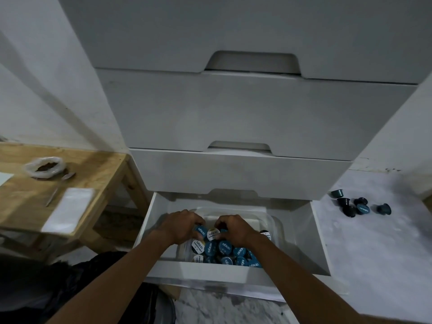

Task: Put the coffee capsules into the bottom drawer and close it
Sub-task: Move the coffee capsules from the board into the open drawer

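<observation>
The bottom drawer of a white chest stands pulled open. Inside it a clear plastic tub holds a heap of blue and white coffee capsules. My left hand is down in the tub with its fingers curled around a blue capsule. Beside it my right hand has its fingers closed on capsules at the top of the heap. Several more dark blue capsules lie loose on the floor to the right of the chest.
Two closed drawers sit above the open one. A low wooden table at the left carries a plastic bag of dark powder, a spoon and a white sheet. Marble-patterned floor lies to the right; dark clothing is at lower left.
</observation>
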